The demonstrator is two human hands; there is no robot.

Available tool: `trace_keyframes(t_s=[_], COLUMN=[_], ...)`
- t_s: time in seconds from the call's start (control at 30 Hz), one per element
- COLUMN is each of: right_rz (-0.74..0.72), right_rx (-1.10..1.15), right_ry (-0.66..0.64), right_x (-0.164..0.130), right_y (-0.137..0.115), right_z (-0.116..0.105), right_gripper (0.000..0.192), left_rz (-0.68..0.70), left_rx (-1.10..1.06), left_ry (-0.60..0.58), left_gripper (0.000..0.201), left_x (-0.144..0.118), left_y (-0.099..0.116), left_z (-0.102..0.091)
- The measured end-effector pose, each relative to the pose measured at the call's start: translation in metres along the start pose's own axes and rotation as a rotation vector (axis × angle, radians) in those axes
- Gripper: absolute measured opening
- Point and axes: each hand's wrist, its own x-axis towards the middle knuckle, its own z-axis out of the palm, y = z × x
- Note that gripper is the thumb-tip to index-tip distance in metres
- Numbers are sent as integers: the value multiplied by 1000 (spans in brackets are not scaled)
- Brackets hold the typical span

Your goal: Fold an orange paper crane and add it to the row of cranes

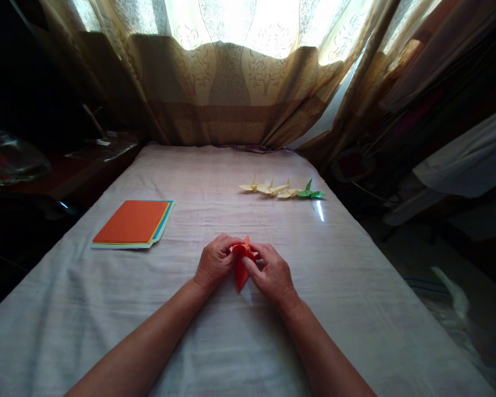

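Observation:
A partly folded piece of orange-red paper (241, 272) lies between my two hands at the middle of the cloth-covered table (215, 342). My left hand (213, 263) pinches its upper left part. My right hand (270, 274) grips it from the right, fingers curled over the top. The paper's pointed lower tip sticks out below my fingers, touching the cloth. Most of its upper folds are hidden by my fingers.
A stack of coloured paper sheets (133, 223), orange on top, lies at the left. Three pale yellow folded cranes (269, 188) and a green one (310, 192) stand in a row at the far right. A curtain (231, 88) hangs behind the table.

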Motion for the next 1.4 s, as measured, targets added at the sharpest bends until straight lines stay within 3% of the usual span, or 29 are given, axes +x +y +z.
trace_keyframes(t_s=[0.3, 0.6, 1.1, 1.4], right_rz=[132, 260, 188, 161], right_rx=[-27, 136, 198, 98], right_ry=[-10, -18, -78, -9], right_x=[1, 4, 4, 7], right_y=[7, 18, 17, 28], right_z=[1, -5, -12, -6], right_gripper=[20, 22, 28, 25], left_rz=[-24, -26, -46, -56], left_rx=[33, 54, 300, 416], left_ry=[-100, -193, -107, -139], left_gripper=[21, 25, 12, 12], left_x=[4, 5, -3, -3], left_y=[-2, -3, 16, 19], left_z=[-1, -9, 6, 9])
